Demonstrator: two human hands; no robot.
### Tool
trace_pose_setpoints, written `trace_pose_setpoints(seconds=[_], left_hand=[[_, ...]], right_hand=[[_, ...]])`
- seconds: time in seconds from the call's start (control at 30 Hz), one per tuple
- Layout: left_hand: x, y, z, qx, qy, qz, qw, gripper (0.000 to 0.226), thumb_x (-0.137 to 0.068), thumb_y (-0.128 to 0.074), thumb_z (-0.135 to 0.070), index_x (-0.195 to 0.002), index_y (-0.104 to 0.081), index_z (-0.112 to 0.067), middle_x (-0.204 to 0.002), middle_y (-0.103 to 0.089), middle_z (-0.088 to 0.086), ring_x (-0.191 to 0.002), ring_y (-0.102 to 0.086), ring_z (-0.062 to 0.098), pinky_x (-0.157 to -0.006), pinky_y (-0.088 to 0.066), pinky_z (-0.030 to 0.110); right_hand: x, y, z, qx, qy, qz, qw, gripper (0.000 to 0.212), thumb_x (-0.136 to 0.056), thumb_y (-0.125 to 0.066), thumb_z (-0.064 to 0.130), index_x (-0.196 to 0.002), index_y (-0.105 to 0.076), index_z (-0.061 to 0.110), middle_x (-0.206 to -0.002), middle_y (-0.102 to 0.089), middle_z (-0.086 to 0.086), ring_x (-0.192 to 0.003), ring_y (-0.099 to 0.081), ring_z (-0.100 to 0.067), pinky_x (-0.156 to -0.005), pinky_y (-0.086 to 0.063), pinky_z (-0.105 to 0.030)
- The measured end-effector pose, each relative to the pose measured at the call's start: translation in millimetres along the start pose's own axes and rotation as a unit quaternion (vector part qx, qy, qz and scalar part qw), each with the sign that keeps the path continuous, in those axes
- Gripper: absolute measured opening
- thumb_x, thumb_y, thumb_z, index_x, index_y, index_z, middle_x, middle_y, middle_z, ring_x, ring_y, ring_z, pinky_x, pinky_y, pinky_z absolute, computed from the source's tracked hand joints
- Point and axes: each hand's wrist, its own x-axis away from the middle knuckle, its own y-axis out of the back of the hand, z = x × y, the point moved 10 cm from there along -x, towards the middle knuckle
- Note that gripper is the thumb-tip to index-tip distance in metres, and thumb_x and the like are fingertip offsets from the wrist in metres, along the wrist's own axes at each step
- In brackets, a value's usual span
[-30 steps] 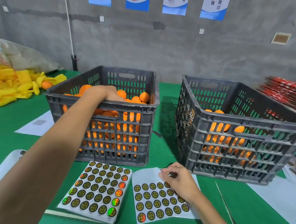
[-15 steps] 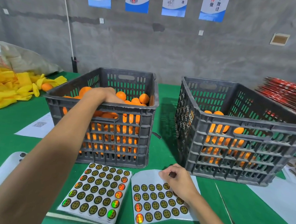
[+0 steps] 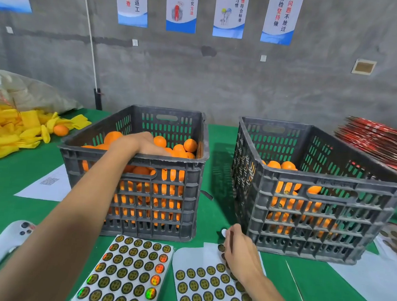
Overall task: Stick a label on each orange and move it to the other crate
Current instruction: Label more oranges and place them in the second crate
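Note:
The left grey crate (image 3: 132,160) is heaped with oranges (image 3: 189,145). My left hand (image 3: 139,143) reaches over its front rim, fingers curled down over an orange there, their tips hidden behind the rim. The right grey crate (image 3: 329,187) holds a lower layer of oranges (image 3: 287,165). My right hand (image 3: 240,251) hovers over the partly used label sheet (image 3: 196,260) and pinches a small round label (image 3: 223,232) lifted off it. A full label sheet (image 3: 129,271) lies to the left of that one.
A white controller (image 3: 4,243) lies at the front left. White papers (image 3: 46,186) sit left of the left crate. Yellow wrappers (image 3: 14,131) with one loose orange (image 3: 60,129) are piled at far left. Red-striped stacked packaging (image 3: 377,141) lies at far right, more paper (image 3: 370,281) at front right.
My right hand has peeled a label off the sheet and raised it slightly toward the crates. My left hand has stayed in the left crate on the oranges.

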Motion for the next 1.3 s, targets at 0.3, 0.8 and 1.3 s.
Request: trace_pose_setpoints(seconds=[0.3,0.8,1.3], left_hand=[[13.7,35.9,-28.4,0.157,-0.138,-0.183,0.960,0.057,-0.068,-0.075,-0.069,-0.100,-0.069,-0.022,-0.094,-0.070,-0.001,-0.073,-0.075,0.018,-0.056,-0.059,0.035],[61.5,59.5,-79.4,0.222,-0.340,-0.320,0.856,0.066,-0.069,-0.090,-0.051,-0.125,-0.056,-0.042,-0.117,-0.048,-0.013,-0.104,-0.052,-0.007,-0.078,-0.049,0.007],[-72.4,-16.5,-47.6,-0.021,-0.085,0.042,0.995,0.089,-0.079,-0.082,-0.054,-0.154,-0.036,-0.045,-0.169,-0.023,-0.001,-0.151,-0.030,0.033,-0.119,-0.033,0.056]], right_hand=[[-64.2,153.3,132.4,-0.092,0.094,-0.257,0.957,0.016,-0.104,-0.049,0.033,-0.093,-0.058,0.029,-0.081,-0.066,0.011,-0.060,-0.058,-0.006,-0.052,-0.044,-0.027],[-118.1,177.3,210.3,-0.201,0.190,-0.182,0.944,0.045,-0.108,-0.038,0.046,-0.086,-0.066,0.018,-0.088,-0.063,0.006,-0.081,-0.058,-0.008,-0.074,-0.046,-0.033],[-113.0,261.5,121.9,0.170,-0.009,-0.245,0.954,0.050,-0.092,-0.065,0.006,-0.137,-0.045,0.012,-0.149,-0.037,-0.010,-0.099,-0.062,-0.050,-0.070,-0.040,-0.044]])
